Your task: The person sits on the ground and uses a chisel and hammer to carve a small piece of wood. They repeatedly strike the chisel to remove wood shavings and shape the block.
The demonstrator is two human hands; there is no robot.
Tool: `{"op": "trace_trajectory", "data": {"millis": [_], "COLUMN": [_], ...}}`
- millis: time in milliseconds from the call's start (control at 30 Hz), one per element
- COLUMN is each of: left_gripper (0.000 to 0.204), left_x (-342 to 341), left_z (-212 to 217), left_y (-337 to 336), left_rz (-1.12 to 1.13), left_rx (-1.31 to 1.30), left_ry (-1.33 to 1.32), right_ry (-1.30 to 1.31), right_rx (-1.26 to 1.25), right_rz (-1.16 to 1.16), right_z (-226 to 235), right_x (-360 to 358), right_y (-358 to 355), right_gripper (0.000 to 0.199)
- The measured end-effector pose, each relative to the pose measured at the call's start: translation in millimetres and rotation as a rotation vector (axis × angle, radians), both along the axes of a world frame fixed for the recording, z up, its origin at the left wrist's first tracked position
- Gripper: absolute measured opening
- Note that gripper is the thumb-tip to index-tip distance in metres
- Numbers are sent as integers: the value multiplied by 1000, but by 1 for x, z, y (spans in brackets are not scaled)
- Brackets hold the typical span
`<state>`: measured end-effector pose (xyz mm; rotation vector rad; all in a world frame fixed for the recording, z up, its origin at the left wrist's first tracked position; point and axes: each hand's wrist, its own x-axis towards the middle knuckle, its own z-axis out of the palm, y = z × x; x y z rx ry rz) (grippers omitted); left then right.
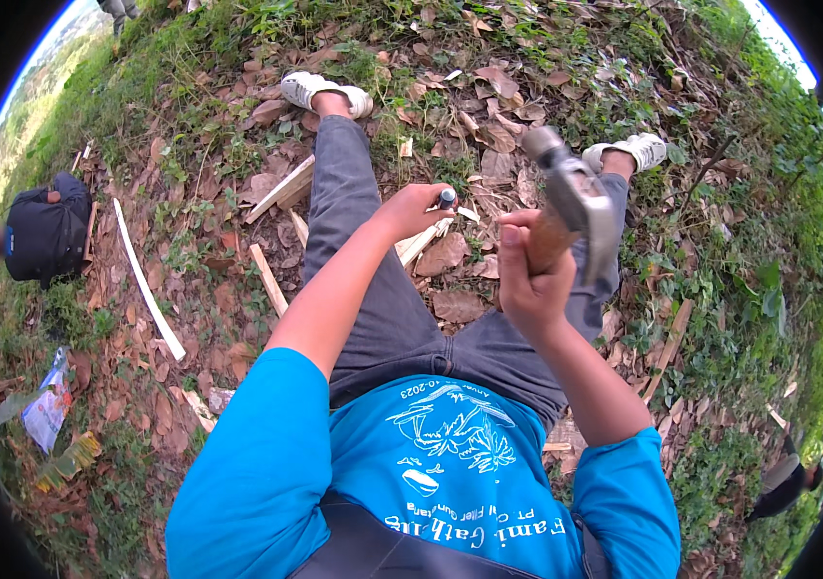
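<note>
My right hand [535, 280] is closed round the wooden handle of a claw hammer [580, 198], raised above my left thigh-to-knee gap on the right side. Its metal head is slightly blurred. Between my spread legs, my left hand [406, 210] grips a short upright tool with a dark round end [447, 198], seen almost end-on. The tool's lower part is hidden, so its kind is unclear. Just below that hand lies a pale split piece of wood [421, 243], partly covered by my hand and leg. Whether the tool touches the wood cannot be seen.
Dry leaves and grass cover the ground. Split wood pieces [283, 189] lie beside my left leg, with a long pale strip [146, 280] farther left. A black bag [47, 230] and a plastic packet [46, 400] lie at the left. Another stick [670, 349] is at right.
</note>
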<state>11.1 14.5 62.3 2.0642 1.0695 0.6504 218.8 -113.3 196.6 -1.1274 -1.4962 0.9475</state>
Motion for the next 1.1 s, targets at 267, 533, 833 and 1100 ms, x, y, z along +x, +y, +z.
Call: {"op": "trace_trajectory", "data": {"millis": [267,533,833,1100], "left_gripper": [27,27,24,23], "left_x": [-11,12,18,58], "left_z": [10,23,77,73], "left_y": [-7,0,33,24], "left_rz": [41,-53,-169,-381], "left_rx": [-99,-74,99,179], "left_ry": [22,182,873,1256], "right_ry": [-197,-615,177,165], "right_rx": [-311,-473,-577,-1004], "right_rz": [81,217,1,-78], "right_z": [27,-69,-72,-184], "right_x": [8,36,10,-17], "right_y": [5,46,14,17], "right_gripper": [22,29,18,28]}}
